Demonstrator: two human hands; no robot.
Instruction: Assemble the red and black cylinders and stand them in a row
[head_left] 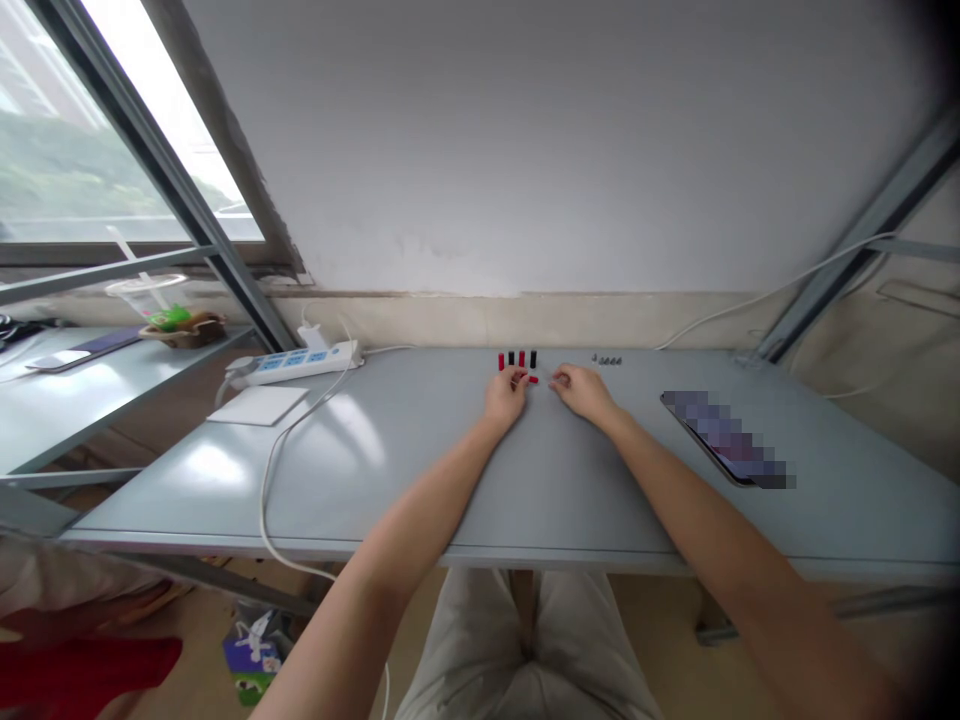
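For good control, the red cyl. [533, 380] was prob. best held by the L hand [507, 396] in a light, steady pinch, w/ its free end level & uncovered so it wouldn't be rolled or twisted. Any approach by the R hand [579, 390] was best made slowly, in line w/ that end, and the standing cyls. [522, 358], just beyond the L fingers, were best not brushed, since they'd likely be tipped easily. The red cyl. jutted from the L fingertips toward the R ones, a small gap being left between. The L fingers were closed narrowly, the piece apparently gripped there. The R hand was turned inward, thumb & index set nearly together; whether anything tiny was held couldn't be told. Both forearms [427, 495] were stretched fwd. over the tabletop [420, 450], angled inward, w/ small dark bits [611, 361] placed beyond & right of the R fingers.
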